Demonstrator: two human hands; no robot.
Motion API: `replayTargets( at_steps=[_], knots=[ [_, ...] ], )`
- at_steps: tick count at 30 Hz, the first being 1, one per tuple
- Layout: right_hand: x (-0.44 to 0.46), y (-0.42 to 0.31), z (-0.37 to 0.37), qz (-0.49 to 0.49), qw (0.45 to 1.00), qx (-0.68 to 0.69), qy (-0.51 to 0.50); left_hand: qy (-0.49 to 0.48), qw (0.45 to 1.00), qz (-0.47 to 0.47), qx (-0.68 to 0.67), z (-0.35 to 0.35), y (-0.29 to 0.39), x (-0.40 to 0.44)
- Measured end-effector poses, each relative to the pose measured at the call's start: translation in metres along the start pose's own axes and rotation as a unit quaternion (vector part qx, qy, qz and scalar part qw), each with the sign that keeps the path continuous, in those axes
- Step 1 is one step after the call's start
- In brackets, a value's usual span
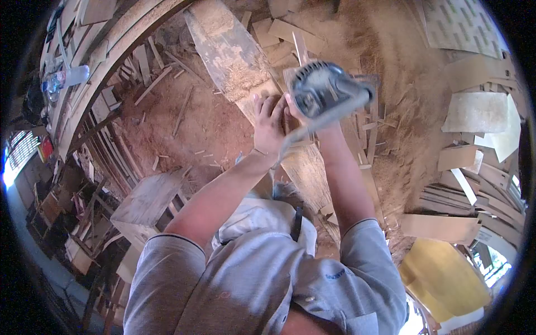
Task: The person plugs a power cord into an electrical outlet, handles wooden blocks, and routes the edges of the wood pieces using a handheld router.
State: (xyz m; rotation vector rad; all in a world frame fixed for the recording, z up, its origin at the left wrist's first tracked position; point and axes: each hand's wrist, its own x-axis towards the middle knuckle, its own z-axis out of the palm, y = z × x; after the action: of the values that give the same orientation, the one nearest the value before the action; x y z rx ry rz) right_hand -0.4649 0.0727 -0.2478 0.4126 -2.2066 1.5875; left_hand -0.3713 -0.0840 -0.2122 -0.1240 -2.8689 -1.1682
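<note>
Forward, palm down — left hand (269,127) beside power tool (319,96).

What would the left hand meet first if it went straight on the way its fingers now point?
Most likely the sawdust lying on the long plank, just ahead of the left hand; depth is hard to judge from this single view.

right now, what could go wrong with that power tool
The left hand is close beside the power tool, so a slip might hurt it. The cord hanging near the left wrist might snag. Sawdust on the plank could make grip less sure.
</note>
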Motion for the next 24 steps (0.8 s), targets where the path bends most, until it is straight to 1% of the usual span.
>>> replayTargets(
  at_steps=[1, 2, 3, 4, 6, 7, 9, 11, 12, 14, 16, 19, 21, 23, 24],
  knots=[
    [0.002, 0.008, 0.009, -0.028, 0.998, -0.054, 0.026, 0.008, 1.0, -0.008, -0.004, 0.002, 0.003, 0.0],
    [-0.002, 0.011, 0.007, 0.022, 1.0, -0.013, 0.0, 0.017, 1.0, -0.014, -0.009, 0.002, 0.004, 0.002],
    [-0.008, 0.017, 0.006, 0.074, 0.997, 0.024, -0.022, 0.003, 1.0, -0.02, -0.003, 0.0, 0.004, 0.004],
    [-0.017, 0.023, 0.011, 0.184, 0.965, 0.187, -0.012, 0.005, 0.999, -0.034, -0.01, -0.001, 0.005, 0.005],
    [-0.026, 0.033, -0.001, 0.221, 0.947, 0.232, -0.008, 0.012, 0.998, -0.062, -0.026, 0.002, 0.006, 0.005],
    [-0.017, 0.015, -0.029, 0.154, 0.981, 0.114, -0.011, 0.011, 0.998, -0.054, -0.007, 0.003, 0.005, 0.004],
    [-0.008, -0.036, -0.076, 0.117, 0.993, -0.001, 0.001, 0.006, 0.999, -0.035, 0.027, 0.001, 0.003, 0.004],
    [-0.019, -0.075, -0.113, 0.148, 0.989, -0.013, 0.024, 0.033, 0.997, -0.042, 0.049, 0.0, 0.009, 0.003],
    [-0.033, -0.083, -0.131, 0.15, 0.988, -0.031, 0.03, 0.049, 0.996, -0.045, 0.06, -0.001, 0.008, 0.003],
    [-0.069, -0.099, -0.161, 0.163, 0.984, -0.064, 0.036, 0.061, 0.991, -0.075, 0.09, -0.01, 0.004, -0.008],
    [-0.101, -0.12, -0.182, 0.155, 0.984, -0.078, 0.037, 0.067, 0.984, -0.107, 0.129, -0.029, 0.009, -0.022],
    [-0.14, -0.144, -0.191, 0.185, 0.978, -0.08, 0.049, 0.004, 0.969, -0.184, 0.165, -0.061, 0.019, -0.046],
    [-0.157, -0.151, -0.188, 0.205, 0.974, -0.07, 0.059, -0.159, 0.933, -0.289, 0.145, -0.082, 0.023, -0.04],
    [-0.17, -0.158, -0.184, 0.22, 0.971, -0.069, 0.059, -0.196, 0.928, -0.288, 0.13, -0.083, 0.019, -0.047],
    [-0.175, -0.159, -0.183, 0.224, 0.97, -0.071, 0.054, -0.15, 0.952, -0.236, 0.128, -0.072, 0.008, -0.056]
  ],
)
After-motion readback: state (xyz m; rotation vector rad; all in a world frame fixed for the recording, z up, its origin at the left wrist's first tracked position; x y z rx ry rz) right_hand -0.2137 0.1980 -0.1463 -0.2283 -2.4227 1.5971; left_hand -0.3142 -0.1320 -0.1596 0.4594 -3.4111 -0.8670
